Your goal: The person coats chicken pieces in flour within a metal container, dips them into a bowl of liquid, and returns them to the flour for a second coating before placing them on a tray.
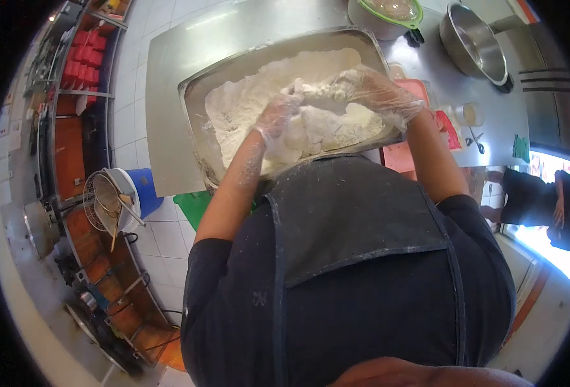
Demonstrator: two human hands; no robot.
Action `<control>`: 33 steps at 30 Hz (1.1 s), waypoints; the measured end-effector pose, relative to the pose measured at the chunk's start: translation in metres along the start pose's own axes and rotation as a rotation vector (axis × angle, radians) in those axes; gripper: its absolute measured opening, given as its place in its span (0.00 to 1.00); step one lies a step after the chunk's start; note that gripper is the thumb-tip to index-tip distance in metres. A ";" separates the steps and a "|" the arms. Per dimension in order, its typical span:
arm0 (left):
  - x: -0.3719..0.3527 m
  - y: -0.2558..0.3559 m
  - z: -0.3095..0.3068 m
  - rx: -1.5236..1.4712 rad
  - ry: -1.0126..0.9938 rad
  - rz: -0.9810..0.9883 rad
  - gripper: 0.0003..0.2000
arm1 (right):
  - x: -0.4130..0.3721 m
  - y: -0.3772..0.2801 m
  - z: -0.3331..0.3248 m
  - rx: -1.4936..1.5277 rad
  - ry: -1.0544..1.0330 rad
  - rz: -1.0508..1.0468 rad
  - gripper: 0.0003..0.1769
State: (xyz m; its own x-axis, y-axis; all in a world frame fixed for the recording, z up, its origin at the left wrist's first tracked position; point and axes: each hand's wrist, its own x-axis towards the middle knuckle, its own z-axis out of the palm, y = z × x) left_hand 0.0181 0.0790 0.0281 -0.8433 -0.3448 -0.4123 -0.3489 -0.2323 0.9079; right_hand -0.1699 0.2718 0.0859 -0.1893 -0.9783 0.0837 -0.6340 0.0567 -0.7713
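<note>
A large rectangular metal tray [201,145] on the steel table holds a thick bed of white flour [233,106]. Both hands wear clear plastic gloves dusted with flour. My left hand [281,115] is over the middle of the tray, its fingers curled in and caked white. To its right, my right hand [365,89] has its fingers bent down toward the flour. Lumpy flour-coated matter shows between the two hands, but its kind cannot be made out. Just below them lies a larger flour-covered mound [323,126].
A green-rimmed container [394,19] and a steel bowl [473,45] stand at the back right. Scissors [475,140], a small cup [470,115] and a red tray [398,155] are right. A blue bucket [146,192] with strainers is left. Another person [536,197] stands far right.
</note>
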 end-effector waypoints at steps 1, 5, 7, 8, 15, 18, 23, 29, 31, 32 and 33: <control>0.003 -0.002 0.001 -0.172 -0.102 -0.032 0.18 | 0.003 0.004 0.005 0.024 -0.027 0.062 0.27; 0.007 0.001 -0.007 0.146 -0.147 -0.040 0.16 | 0.016 -0.009 0.007 0.038 -0.107 0.290 0.28; 0.010 -0.001 -0.010 0.421 -0.229 -0.016 0.13 | 0.016 -0.023 0.002 0.021 -0.123 0.267 0.30; 0.011 -0.007 -0.008 0.882 -0.224 0.176 0.12 | 0.016 -0.017 0.007 -0.037 -0.052 0.125 0.31; 0.011 -0.030 0.000 1.666 -0.149 0.498 0.12 | 0.036 -0.024 0.038 -0.064 -0.341 0.265 0.25; 0.001 -0.005 0.003 1.308 -0.075 0.441 0.13 | 0.040 -0.026 0.033 -0.153 -0.460 0.376 0.21; -0.012 0.012 -0.022 0.897 0.206 0.249 0.15 | 0.034 -0.036 0.018 -0.006 -0.257 0.377 0.23; -0.022 -0.001 -0.060 0.272 0.380 0.287 0.19 | 0.021 0.008 0.018 -0.027 0.045 0.177 0.24; -0.026 -0.005 -0.067 0.273 0.386 0.272 0.18 | 0.017 0.024 0.027 -0.089 0.208 0.054 0.23; -0.027 -0.006 -0.068 0.251 0.382 0.238 0.18 | 0.015 0.020 0.024 0.005 0.173 0.142 0.22; -0.027 -0.006 -0.068 0.228 0.378 0.208 0.18 | 0.015 0.010 0.014 0.095 0.139 0.228 0.22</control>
State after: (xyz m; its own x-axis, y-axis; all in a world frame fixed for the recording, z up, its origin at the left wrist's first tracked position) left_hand 0.0706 0.0278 0.0288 -0.7118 -0.6787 -0.1808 -0.3051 0.0669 0.9500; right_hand -0.1691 0.2551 0.0705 -0.4240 -0.9055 -0.0178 -0.4915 0.2466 -0.8352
